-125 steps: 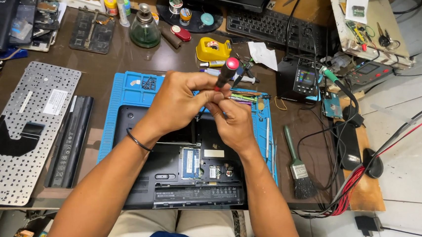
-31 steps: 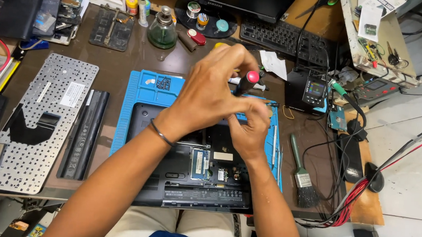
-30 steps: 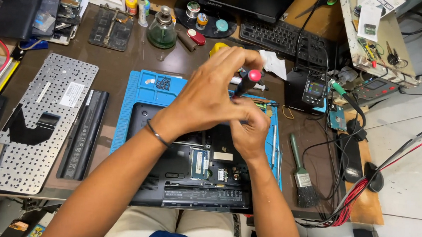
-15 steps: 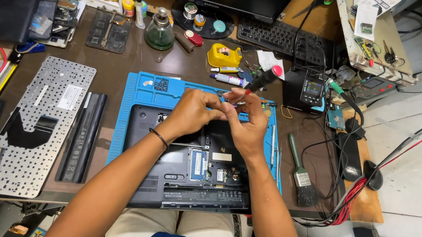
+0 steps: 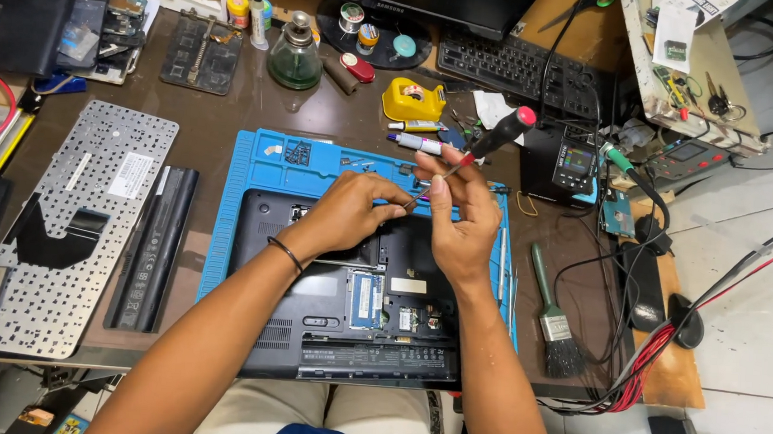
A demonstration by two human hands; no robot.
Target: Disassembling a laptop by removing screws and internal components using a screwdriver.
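My right hand (image 5: 463, 218) grips a screwdriver (image 5: 487, 142) with a black handle and a red cap, held slanted with its tip pointing down-left. My left hand (image 5: 351, 210) meets that tip (image 5: 410, 198) with pinched fingers; whether a screw sits between them is too small to tell. Both hands hover over the far edge of an opened black laptop base (image 5: 342, 332), which lies underside up on a blue work mat (image 5: 268, 163). Circuit parts show in the laptop's open bay.
A removed keyboard panel (image 5: 60, 221) and a black battery (image 5: 153, 246) lie to the left. A brush (image 5: 554, 310), black and red cables (image 5: 648, 371) and a small meter (image 5: 572, 162) are to the right. Bottles, a yellow tape dispenser (image 5: 413, 99) and a black keyboard (image 5: 515, 67) line the back.
My left hand has dropped from the screwdriver's red cap to its tip. The screwdriver has tilted from near upright to slanted, with the handle toward the upper right.
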